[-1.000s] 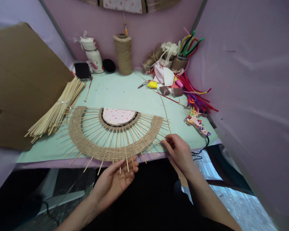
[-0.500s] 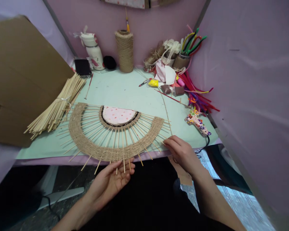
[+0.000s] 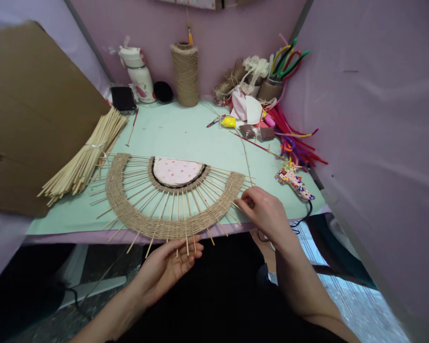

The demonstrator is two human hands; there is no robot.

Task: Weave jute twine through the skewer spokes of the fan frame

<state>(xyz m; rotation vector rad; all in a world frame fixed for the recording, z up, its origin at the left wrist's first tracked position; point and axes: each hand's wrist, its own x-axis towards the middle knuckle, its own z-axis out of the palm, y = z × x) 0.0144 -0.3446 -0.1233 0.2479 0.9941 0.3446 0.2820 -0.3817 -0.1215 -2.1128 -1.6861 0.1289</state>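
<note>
A half-round woven piece [image 3: 128,212] of jute twine and thin wooden sticks lies on the mint-green table top [image 3: 186,136], with a pink spotted fabric centre [image 3: 177,170]. Its lower edge juts past the table's front. My left hand [image 3: 168,267] lies palm up with fingers stretched out under the protruding stick ends, touching them from below. My right hand [image 3: 266,212] rests at the weave's right end, fingertips pinched together on the sticks or twine there; what they pinch is too small to make out.
A bundle of sticks [image 3: 84,159] lies left, beside a cardboard sheet [image 3: 32,114]. At the back stand a twine spool [image 3: 185,74], a bottle [image 3: 138,76], a cup of pipe cleaners [image 3: 275,71] and craft scraps. A patterned glue gun [image 3: 295,181] lies right. Pink walls enclose the table.
My right hand has moved left and up, closer onto the weave's right end. The left hand stays under the stick ends, barely shifted.
</note>
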